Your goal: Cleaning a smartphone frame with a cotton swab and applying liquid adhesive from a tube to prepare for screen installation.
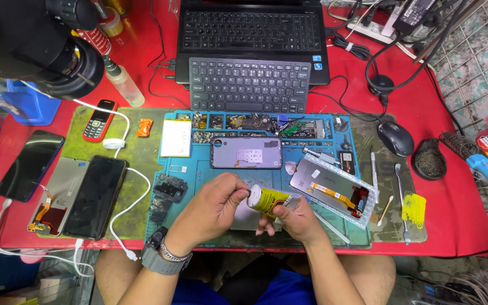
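Both hands grasp one small yellow tube [269,200]: left hand [213,206] pinches its white cap, right hand [292,217] grips its body above the blue repair mat [210,169].

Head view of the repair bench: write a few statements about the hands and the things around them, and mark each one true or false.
1. Both hands hold the small yellow tube. True: the left hand grips its white cap end, the right hand its body.
2. The black computer mouse sits on the blue work mat. False: it rests on the red tabletop, right of the mat.
3. The opened purple phone back lies on the blue mat beyond the hands. True.
4. The small red keypad phone is in the left hand. False: it lies at the far left.
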